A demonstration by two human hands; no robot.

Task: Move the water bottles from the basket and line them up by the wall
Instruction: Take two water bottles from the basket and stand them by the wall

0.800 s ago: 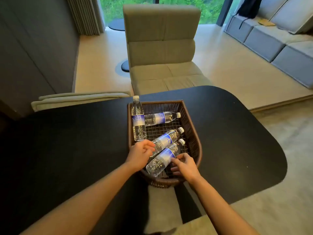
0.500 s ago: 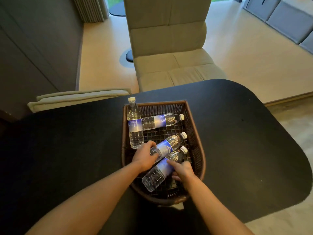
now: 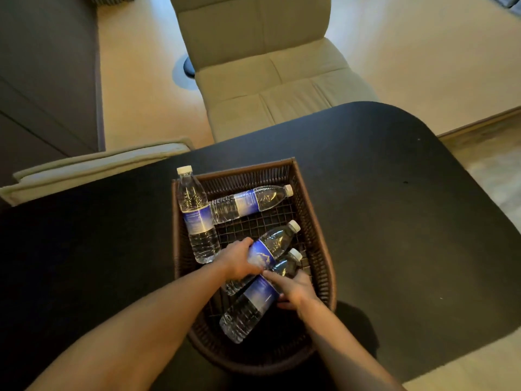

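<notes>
A brown woven basket (image 3: 318, 221) sits on the black table (image 3: 394, 221) and holds several clear water bottles with blue labels and white caps. One bottle (image 3: 197, 218) leans against the basket's left wall. Another (image 3: 251, 203) lies across the far end. My left hand (image 3: 239, 261) is wrapped around a third bottle (image 3: 277, 241) that lies slanted in the middle. My right hand (image 3: 296, 289) grips the nearest bottle (image 3: 251, 306), whose base points toward me.
A beige cushioned chair (image 3: 267, 66) stands beyond the table's far edge. A second beige chair back (image 3: 93, 165) shows at the left. The dark wall (image 3: 42, 80) runs along the left side. Wood floor lies beyond.
Both hands have reached deeper into the basket and closed around the two nearest bottles. The camera has tilted down and moved closer.
</notes>
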